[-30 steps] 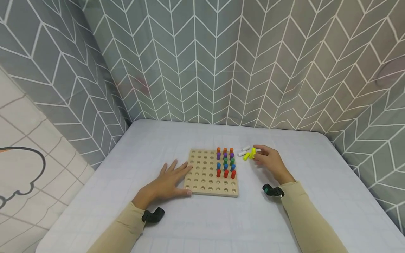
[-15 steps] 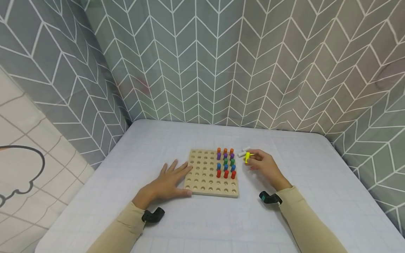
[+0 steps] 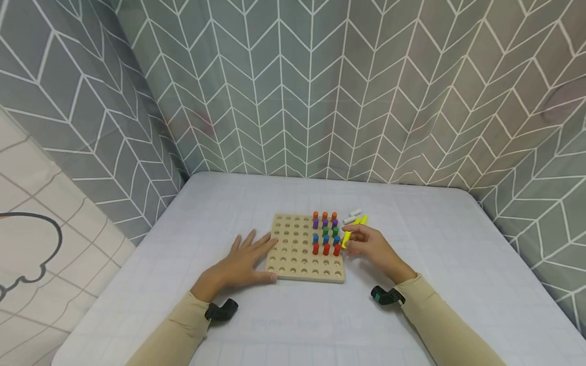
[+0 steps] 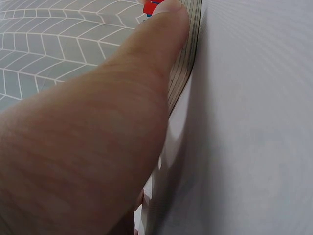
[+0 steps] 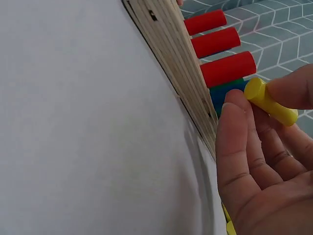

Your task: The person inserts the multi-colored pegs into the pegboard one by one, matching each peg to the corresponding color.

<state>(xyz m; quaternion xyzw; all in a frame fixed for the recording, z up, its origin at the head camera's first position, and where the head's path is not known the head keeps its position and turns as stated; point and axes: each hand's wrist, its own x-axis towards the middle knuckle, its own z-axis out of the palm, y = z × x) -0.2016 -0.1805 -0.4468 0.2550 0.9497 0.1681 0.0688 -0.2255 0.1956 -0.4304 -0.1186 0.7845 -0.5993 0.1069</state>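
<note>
My right hand (image 3: pixel 372 250) pinches a yellow peg (image 5: pixel 271 104) between thumb and fingers, close by the right edge of the wooden pegboard (image 3: pixel 293 273). Spread flat, my left hand (image 3: pixel 242 262) rests at the board's left side, thumb along its near corner. Three columns of pegs stand in the board's right part: orange pegs (image 3: pixel 324 215) at the back, then purple pegs (image 3: pixel 325 223), green pegs (image 3: pixel 325 231), blue pegs (image 3: pixel 325 239) and red pegs (image 3: pixel 326 249). In the left wrist view the left thumb (image 4: pixel 171 19) covers much of the board.
Just beyond the right hand lie loose yellow pegs (image 3: pixel 363 219) and white pegs (image 3: pixel 349 220) on the white-covered table (image 3: pixel 293 315). A patterned grey curtain (image 3: pixel 293 101) hangs behind the table and along its sides.
My right hand has moved left and nearer with a yellow peg, from the loose pegs to the board's right edge. The left hand has stayed in place.
</note>
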